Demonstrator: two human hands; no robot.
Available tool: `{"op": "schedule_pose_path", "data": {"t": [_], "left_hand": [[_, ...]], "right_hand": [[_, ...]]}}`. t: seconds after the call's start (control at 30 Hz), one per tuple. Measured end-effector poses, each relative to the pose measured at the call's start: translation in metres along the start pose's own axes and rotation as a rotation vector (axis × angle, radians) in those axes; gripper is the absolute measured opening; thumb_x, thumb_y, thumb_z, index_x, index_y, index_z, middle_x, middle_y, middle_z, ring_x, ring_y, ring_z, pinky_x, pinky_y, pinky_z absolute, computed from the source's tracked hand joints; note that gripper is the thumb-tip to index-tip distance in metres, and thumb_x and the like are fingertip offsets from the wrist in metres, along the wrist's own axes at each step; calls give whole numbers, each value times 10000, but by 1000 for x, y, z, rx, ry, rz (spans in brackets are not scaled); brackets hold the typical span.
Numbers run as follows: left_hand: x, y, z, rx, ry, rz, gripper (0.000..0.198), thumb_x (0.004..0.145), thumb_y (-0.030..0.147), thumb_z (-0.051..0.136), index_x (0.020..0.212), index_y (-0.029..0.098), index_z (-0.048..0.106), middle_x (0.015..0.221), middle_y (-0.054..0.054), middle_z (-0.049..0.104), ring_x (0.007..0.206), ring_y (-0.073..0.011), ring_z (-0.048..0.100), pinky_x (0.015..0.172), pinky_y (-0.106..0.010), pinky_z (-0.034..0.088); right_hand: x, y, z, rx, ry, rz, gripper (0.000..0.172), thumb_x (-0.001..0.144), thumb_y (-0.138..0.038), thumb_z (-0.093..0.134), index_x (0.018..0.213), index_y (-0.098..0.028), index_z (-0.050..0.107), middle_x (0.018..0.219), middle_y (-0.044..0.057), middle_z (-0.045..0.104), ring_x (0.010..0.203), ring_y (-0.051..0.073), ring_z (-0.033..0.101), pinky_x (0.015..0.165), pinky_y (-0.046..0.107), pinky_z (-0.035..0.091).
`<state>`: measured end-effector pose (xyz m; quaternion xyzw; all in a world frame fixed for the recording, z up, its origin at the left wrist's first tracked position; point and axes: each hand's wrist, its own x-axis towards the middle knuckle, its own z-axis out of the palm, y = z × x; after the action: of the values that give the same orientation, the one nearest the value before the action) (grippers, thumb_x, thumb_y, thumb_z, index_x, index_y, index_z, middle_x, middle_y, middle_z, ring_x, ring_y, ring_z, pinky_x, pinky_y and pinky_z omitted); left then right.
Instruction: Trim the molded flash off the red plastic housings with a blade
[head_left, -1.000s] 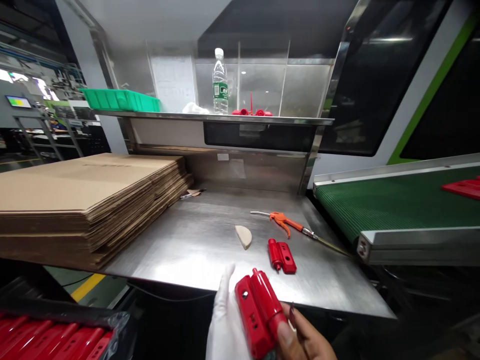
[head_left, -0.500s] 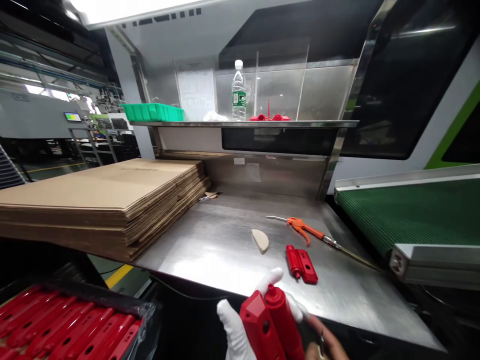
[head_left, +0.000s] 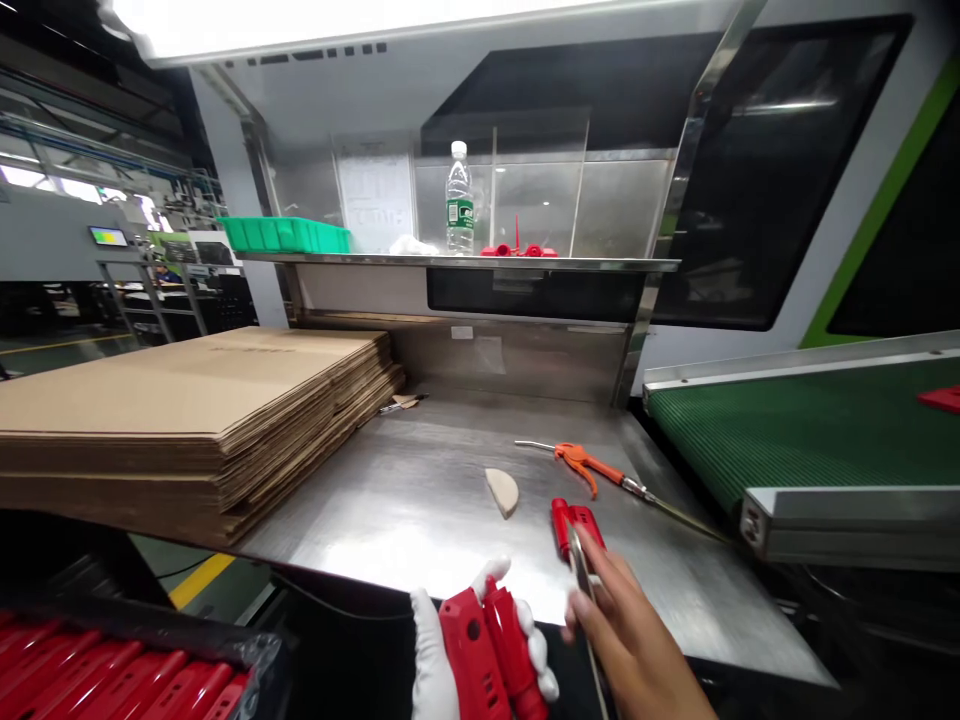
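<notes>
In a white glove, my left hand (head_left: 431,660) is wrapped round a red plastic part (head_left: 476,650) with two side-by-side bodies, one blocky with holes and one round. My bare right hand (head_left: 626,625) grips a slim metal-bladed tool (head_left: 581,575), pointing upward and slightly blurred; its exact kind is hard to make out. The tool stands apart from the part in my left hand. Behind its tip, another red plastic part (head_left: 561,525) lies on the metal table (head_left: 420,500), partly covered from view by my right hand.
An orange air blow gun (head_left: 577,460) with its hose and a beige half-round piece (head_left: 501,492) lie on the table. Stacked cardboard (head_left: 300,390) fills the left side. A bin (head_left: 262,660) of red parts is lower left. The green conveyor (head_left: 810,410) runs at right, carrying a red piece (head_left: 941,399).
My right hand has come up into view with the metal tool, beside the left hand. The held red part has shifted left and away slightly. A red piece now shows on the conveyor.
</notes>
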<state>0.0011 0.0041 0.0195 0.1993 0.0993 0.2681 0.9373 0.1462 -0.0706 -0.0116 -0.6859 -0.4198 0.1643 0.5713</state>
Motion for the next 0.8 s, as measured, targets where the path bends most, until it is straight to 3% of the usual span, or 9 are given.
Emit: {"op": "schedule_pose_path", "data": {"t": [0.07,0.13,0.2,0.27,0.43,0.53,0.63,0.73,0.8], "left_hand": [[-1,4,-3,1,-3,-5,481,924,572,498,1180,174,583,995,-66,654,794,-172,624,709,-365,546],[-1,8,-5,7,-7,-5,456,926,549,511,1170,171,588,993,-65,656,803,-173,629,717,-368,551],[1,14,-8,12,-13,-2,506,912,595,498,1174,172,591,885,-47,658,740,-172,628,682,-366,545],[5,19,-12,12,-12,9,584,873,675,479,1180,193,602,764,-40,654,647,-191,621,607,-364,522],[9,26,-27,3,39,84,665,813,744,476,1233,242,593,661,-63,656,531,-238,612,504,-345,469],[7,26,-35,32,66,159,622,861,682,467,1303,247,522,663,-38,643,508,-211,593,484,-316,465],[8,24,-43,72,58,229,628,876,705,407,1273,233,520,671,-11,621,458,-183,560,421,-303,459],[11,23,-53,77,36,217,644,862,753,353,1112,206,584,617,15,574,357,-143,487,327,-274,418],[12,24,-57,109,30,208,611,862,756,344,974,208,590,595,31,550,302,-114,435,276,-245,377]], "right_hand": [[51,-18,8,-268,-48,-2,597,991,-176,334,1554,-181,136,1237,98,483,830,106,627,845,223,521],[100,-25,22,-411,-50,32,593,951,-60,389,1517,-135,228,1279,127,483,827,112,631,818,254,537],[135,-24,39,-578,-22,75,529,948,-84,511,1450,-148,354,1279,122,516,930,170,627,846,334,545],[151,-20,52,-758,12,99,469,940,-165,613,1379,-162,447,1259,107,544,1041,230,600,878,407,539],[143,-15,63,-1090,64,27,227,976,-293,585,1129,-129,615,1209,108,573,1175,265,524,977,466,466],[140,-17,66,-1158,5,-2,228,968,-347,600,1010,-127,645,1148,97,607,1150,254,541,1005,479,435],[138,-21,70,-1158,-38,-24,253,963,-349,604,1052,-113,629,1123,107,620,1132,259,559,1000,487,435],[112,-25,73,-1055,-110,-63,209,981,-286,547,1092,-110,567,901,75,665,882,245,655,810,413,523],[74,-25,72,-925,-144,-95,185,1016,-277,451,1120,-136,509,754,30,656,717,231,667,666,337,521]]}}
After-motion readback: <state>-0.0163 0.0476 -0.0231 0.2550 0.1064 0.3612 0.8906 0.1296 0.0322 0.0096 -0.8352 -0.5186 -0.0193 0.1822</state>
